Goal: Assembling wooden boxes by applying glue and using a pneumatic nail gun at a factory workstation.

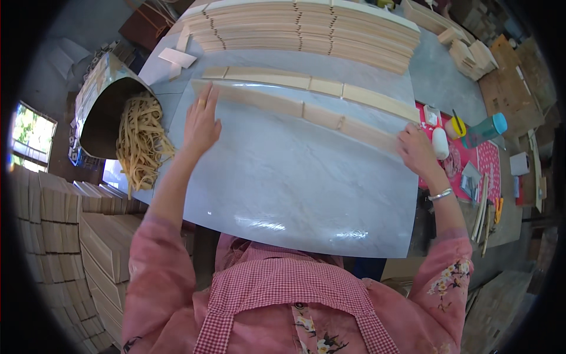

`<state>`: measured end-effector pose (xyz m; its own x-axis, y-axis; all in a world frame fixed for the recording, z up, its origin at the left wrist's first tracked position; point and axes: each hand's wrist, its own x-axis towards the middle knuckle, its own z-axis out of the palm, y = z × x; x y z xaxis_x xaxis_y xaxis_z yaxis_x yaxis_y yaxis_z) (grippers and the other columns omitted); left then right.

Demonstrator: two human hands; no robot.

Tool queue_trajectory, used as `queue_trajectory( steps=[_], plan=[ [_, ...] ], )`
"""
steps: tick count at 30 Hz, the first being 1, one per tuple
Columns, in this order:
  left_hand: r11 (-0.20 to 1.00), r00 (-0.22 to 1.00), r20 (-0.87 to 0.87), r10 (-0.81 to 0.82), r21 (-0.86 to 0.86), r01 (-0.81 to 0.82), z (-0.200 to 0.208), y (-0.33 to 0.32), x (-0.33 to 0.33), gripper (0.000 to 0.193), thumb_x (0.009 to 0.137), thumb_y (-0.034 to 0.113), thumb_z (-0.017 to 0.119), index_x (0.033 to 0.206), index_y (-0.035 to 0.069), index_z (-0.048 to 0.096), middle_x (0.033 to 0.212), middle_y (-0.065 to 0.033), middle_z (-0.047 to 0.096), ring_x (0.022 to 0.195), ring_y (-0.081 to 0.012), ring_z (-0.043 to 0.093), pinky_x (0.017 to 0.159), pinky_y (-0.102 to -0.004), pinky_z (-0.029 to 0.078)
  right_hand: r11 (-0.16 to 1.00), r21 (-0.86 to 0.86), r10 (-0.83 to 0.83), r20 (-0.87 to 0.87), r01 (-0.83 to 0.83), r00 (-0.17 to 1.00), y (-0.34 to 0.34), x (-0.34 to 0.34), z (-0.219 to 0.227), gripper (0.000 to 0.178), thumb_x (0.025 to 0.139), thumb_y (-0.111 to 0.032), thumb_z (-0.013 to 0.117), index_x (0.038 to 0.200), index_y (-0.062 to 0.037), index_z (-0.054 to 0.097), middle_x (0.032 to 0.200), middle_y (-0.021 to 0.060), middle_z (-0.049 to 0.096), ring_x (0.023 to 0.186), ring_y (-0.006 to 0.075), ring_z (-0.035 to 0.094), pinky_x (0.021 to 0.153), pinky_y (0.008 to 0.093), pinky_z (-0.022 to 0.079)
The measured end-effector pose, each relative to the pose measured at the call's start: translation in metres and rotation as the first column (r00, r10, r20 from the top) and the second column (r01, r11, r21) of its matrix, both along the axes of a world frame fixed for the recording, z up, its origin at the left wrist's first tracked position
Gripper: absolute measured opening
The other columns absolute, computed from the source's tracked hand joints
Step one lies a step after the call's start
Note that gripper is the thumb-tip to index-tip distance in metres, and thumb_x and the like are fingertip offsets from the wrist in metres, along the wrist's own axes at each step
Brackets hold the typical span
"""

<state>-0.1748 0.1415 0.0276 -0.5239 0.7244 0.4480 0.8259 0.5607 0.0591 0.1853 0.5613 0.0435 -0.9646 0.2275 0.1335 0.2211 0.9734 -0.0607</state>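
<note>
I have the left hand (202,124) open, fingers stretched at one end of a pale wooden strip (259,101) that spans between the 2 hands. The right hand (417,150) curls at the other end; I can't tell whether it pinches. Just beyond lies a 2nd strip (325,87), and farther out a board stack (265,29).

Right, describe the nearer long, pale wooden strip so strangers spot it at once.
On the glossy grey marbled tabletop, find the broad stack of pale wooden pieces. Two long pale wooden strips run before it; pick the nearer strip, closest to the pink checked apron.
</note>
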Motion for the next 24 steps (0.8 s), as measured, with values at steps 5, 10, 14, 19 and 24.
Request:
queue_trajectory(
  steps=[5, 10, 14, 19, 24],
  plan=[
    [0.940, 0.954, -0.257, 0.154, -0.260, -0.222, -0.003, -0.007, -0.067, 0.061, 0.084, 0.001, 0.061, 0.143, 0.012, 0.048, 0.149, -0.0097, 0.048, 0.126, -0.0349, 0.054, 0.104, -0.0486, 0.044, 0.999, -0.021, -0.028, -0.052, 0.027, 0.998, -0.026, 0.030, 0.052, 0.008, 0.086, -0.008, 0.066, 0.093, -0.0061, 0.064, 0.091, 0.0097, 0.062, 0.088, 0.0303, 0.061, 0.077, 0.0390, 0.050],
    [0.857, 0.971, 0.037, 0.237, -0.479, -0.191, 0.018, -0.014, -0.053, 0.037, 0.087, 0.003, 0.059, 0.122, 0.012, 0.063, 0.129, -0.0079, 0.060, 0.119, -0.0339, 0.057, 0.099, -0.0510, 0.046, 0.981, 0.151, -0.099, -0.154, 0.122, 0.983, -0.044, 0.056, 0.072, 0.007, 0.087, -0.011, 0.065, 0.092, -0.0067, 0.064, 0.089, 0.0090, 0.066, 0.083, 0.0307, 0.063, 0.073, 0.0409, 0.051],
    [0.841, 0.973, 0.082, 0.215, -0.522, -0.142, 0.024, -0.031, -0.020, 0.017, 0.089, 0.011, 0.057, 0.098, 0.009, 0.071, 0.112, -0.0088, 0.065, 0.112, -0.0342, 0.061, 0.092, -0.0521, 0.048, 0.944, 0.215, -0.241, -0.063, 0.249, 0.969, -0.049, 0.060, 0.064, 0.012, 0.090, -0.015, 0.062, 0.100, -0.0088, 0.063, 0.090, 0.0114, 0.070, 0.082, 0.0342, 0.066, 0.071, 0.0455, 0.052],
    [0.865, 0.968, 0.197, 0.156, -0.500, -0.038, 0.006, -0.046, 0.038, 0.020, 0.090, 0.015, 0.054, 0.098, 0.007, 0.071, 0.108, -0.0127, 0.071, 0.098, -0.0378, 0.067, 0.084, -0.0482, 0.053, 0.960, 0.057, -0.280, 0.104, 0.276, 0.954, -0.105, 0.029, 0.035, 0.045, 0.084, -0.008, 0.059, 0.129, -0.0156, 0.057, 0.088, 0.0182, 0.070, 0.079, 0.0404, 0.068, 0.067, 0.0480, 0.051],
    [0.883, 0.910, 0.351, 0.222, -0.468, -0.035, 0.007, -0.053, 0.075, 0.033, 0.089, 0.008, 0.051, 0.119, 0.007, 0.064, 0.111, -0.0148, 0.072, 0.101, -0.0390, 0.067, 0.087, -0.0468, 0.053, 0.982, -0.067, -0.161, 0.179, 0.175, 0.971, -0.169, 0.009, 0.018, 0.041, 0.085, -0.006, 0.057, 0.125, -0.0126, 0.060, 0.087, 0.0195, 0.070, 0.076, 0.0409, 0.067, 0.066, 0.0481, 0.052]
  ],
)
